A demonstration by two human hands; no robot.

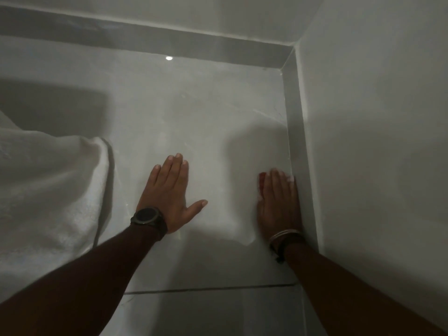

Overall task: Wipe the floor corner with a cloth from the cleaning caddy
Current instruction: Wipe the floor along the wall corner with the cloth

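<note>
Both flat, left hand (169, 195) on floor (194, 105), right hand (278, 202), cloth (261, 181) beside skirting (294, 141)

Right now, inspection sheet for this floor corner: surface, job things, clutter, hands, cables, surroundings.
Surface: glossy pale floor tile, one grout line near the camera.
Job's things: what looks like a pale cloth lies flat on the floor, partly under the right hand; a red bit shows at that hand's fingers, kind unclear; caddy not in view.
Clutter: white fabric bunched at the left.
Hands: left hand flat on bare floor, watch on wrist; right hand flat, fingers straight, beside the right skirting.
Cables: nothing seen.
Surroundings: two white walls meet at the corner; dim light.
</note>
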